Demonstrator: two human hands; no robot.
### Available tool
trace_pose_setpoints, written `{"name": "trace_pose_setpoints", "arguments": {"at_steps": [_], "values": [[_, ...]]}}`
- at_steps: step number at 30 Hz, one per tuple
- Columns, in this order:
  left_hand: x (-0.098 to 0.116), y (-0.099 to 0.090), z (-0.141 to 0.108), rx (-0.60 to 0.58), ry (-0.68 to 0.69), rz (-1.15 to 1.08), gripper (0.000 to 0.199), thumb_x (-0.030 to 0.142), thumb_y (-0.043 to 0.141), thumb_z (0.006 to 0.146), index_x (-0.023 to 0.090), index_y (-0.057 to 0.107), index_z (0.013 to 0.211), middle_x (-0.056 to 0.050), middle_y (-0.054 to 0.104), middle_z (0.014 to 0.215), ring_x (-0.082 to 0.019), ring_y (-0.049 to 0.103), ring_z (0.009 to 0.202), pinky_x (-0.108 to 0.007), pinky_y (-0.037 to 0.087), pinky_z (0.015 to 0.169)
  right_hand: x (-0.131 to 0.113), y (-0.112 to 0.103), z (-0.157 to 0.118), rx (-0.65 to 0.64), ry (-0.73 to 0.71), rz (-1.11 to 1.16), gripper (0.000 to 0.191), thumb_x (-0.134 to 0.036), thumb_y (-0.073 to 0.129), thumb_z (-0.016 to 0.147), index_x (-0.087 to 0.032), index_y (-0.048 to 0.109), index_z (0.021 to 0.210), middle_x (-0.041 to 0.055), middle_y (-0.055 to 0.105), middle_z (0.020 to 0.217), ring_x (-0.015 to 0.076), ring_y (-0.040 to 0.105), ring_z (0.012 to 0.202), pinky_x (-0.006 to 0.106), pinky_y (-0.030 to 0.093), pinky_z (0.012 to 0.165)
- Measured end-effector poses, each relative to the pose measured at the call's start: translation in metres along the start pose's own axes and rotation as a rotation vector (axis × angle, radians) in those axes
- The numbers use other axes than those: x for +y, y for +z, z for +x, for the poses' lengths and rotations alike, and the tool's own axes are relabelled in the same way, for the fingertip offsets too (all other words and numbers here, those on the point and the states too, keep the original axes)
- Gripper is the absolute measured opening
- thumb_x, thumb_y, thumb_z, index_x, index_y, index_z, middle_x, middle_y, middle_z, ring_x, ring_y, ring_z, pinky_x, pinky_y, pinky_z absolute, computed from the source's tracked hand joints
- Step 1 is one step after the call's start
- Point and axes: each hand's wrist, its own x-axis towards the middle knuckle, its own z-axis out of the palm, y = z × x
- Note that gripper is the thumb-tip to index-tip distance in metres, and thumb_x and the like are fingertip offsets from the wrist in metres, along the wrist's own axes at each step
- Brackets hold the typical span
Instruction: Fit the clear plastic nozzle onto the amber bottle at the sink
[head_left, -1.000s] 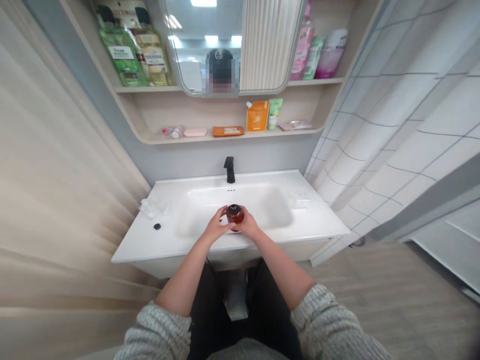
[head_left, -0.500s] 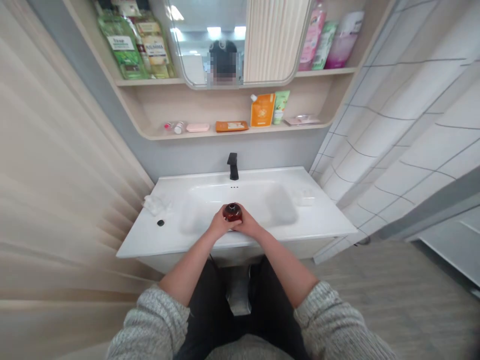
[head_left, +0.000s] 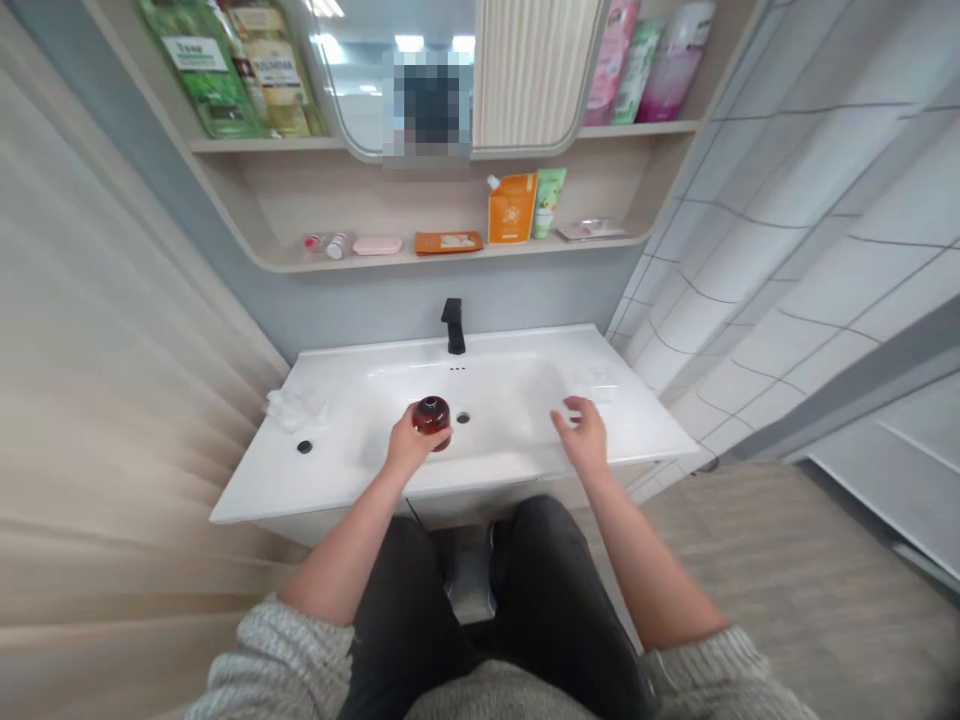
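A dark reddish-brown bottle (head_left: 433,418) with a narrow open neck is upright over the left part of the white sink basin (head_left: 502,430). Round its left side wraps my left hand (head_left: 409,442), thumb across the front. My right hand (head_left: 583,435) is apart from it, over the basin's right side, with fingers spread and slightly curled and nothing between them. Close beyond those fingers, a clear, hard-to-make-out item (head_left: 602,388) lies on the right of the counter.
A black faucet (head_left: 453,326) stands behind the basin. Crumpled white plastic (head_left: 292,410) and a small black round piece (head_left: 304,447) lie on the left counter. Above, a shelf (head_left: 360,262) holds an orange pouch (head_left: 511,209) and a green tube (head_left: 549,203). A curtain (head_left: 90,400) hangs at left.
My right hand has let go of the bottle and moved right, its fingers opening. My left hand still holds the bottle, now farther left. The view has shifted slightly.
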Motion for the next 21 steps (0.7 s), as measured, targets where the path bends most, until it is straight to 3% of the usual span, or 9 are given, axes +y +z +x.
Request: {"name": "trace_pose_setpoints", "arguments": {"at_steps": [2, 4, 7, 10, 12, 16, 21], "values": [[-0.004, -0.005, 0.003, 0.014, -0.016, 0.042, 0.07, 0.044, 0.1, 0.07, 0.025, 0.07, 0.131, -0.008, 0.082, 0.121, -0.03, 0.079, 0.111, -0.042, 0.059, 0.103, 0.025, -0.028, 0.02, 0.194, 0.073, -0.133, 0.062, -0.064, 0.071, 0.088, -0.019, 0.063, 0.13, 0.019, 0.068, 0.131, 0.0373, 0.066, 0.121, 0.055, 0.061, 0.1], [-0.007, -0.007, 0.006, 0.042, -0.051, 0.058, 0.072, 0.044, 0.1, 0.071, 0.025, 0.07, 0.133, -0.009, 0.082, 0.124, -0.03, 0.078, 0.114, -0.042, 0.059, 0.105, 0.044, -0.043, 0.041, 0.294, 0.12, -0.238, 0.08, -0.068, 0.076, 0.082, -0.015, 0.058, 0.139, 0.0243, 0.064, 0.14, 0.0406, 0.063, 0.127, 0.06, 0.054, 0.112], [-0.009, -0.008, 0.007, 0.085, -0.102, 0.077, 0.072, 0.048, 0.099, 0.072, 0.026, 0.069, 0.134, -0.01, 0.082, 0.125, -0.031, 0.078, 0.117, -0.043, 0.058, 0.107, 0.057, -0.044, 0.065, 0.274, 0.168, -0.321, 0.108, -0.069, 0.087, 0.071, -0.009, 0.048, 0.152, 0.0318, 0.057, 0.153, 0.0466, 0.056, 0.142, 0.063, 0.046, 0.122], [-0.009, -0.008, 0.005, 0.109, -0.122, 0.12, 0.078, 0.053, 0.099, 0.073, 0.027, 0.066, 0.139, -0.011, 0.081, 0.126, -0.033, 0.078, 0.116, -0.045, 0.057, 0.106, 0.06, -0.033, 0.081, 0.204, 0.244, -0.354, 0.121, -0.065, 0.095, 0.064, -0.01, 0.043, 0.159, 0.0325, 0.061, 0.15, 0.0483, 0.06, 0.14, 0.062, 0.048, 0.12], [-0.008, -0.008, 0.005, 0.132, -0.138, 0.15, 0.088, 0.055, 0.1, 0.071, 0.027, 0.06, 0.145, -0.013, 0.08, 0.128, -0.035, 0.078, 0.117, -0.047, 0.057, 0.106, 0.06, -0.027, 0.088, 0.179, 0.309, -0.365, 0.116, -0.059, 0.097, 0.065, -0.012, 0.044, 0.158, 0.0306, 0.068, 0.14, 0.0472, 0.067, 0.131, 0.06, 0.054, 0.112], [-0.01, -0.007, 0.006, 0.158, -0.178, 0.143, 0.092, 0.055, 0.101, 0.069, 0.026, 0.056, 0.143, -0.014, 0.08, 0.126, -0.034, 0.078, 0.117, -0.046, 0.057, 0.105, 0.054, -0.02, 0.095, 0.125, 0.389, -0.307, 0.084, -0.05, 0.091, 0.075, -0.017, 0.054, 0.142, 0.0253, 0.075, 0.127, 0.039, 0.074, 0.115, 0.051, 0.06, 0.097], [-0.016, -0.005, 0.01, 0.155, -0.15, 0.044, 0.083, 0.049, 0.101, 0.069, 0.029, 0.059, 0.138, -0.01, 0.08, 0.126, -0.029, 0.078, 0.116, -0.043, 0.057, 0.107, 0.021, 0.017, 0.076, -0.148, 0.188, 0.014, 0.079, -0.05, 0.095, 0.067, -0.025, 0.057, 0.132, 0.0106, 0.077, 0.123, 0.0281, 0.074, 0.103, 0.045, 0.061, 0.098]]}}
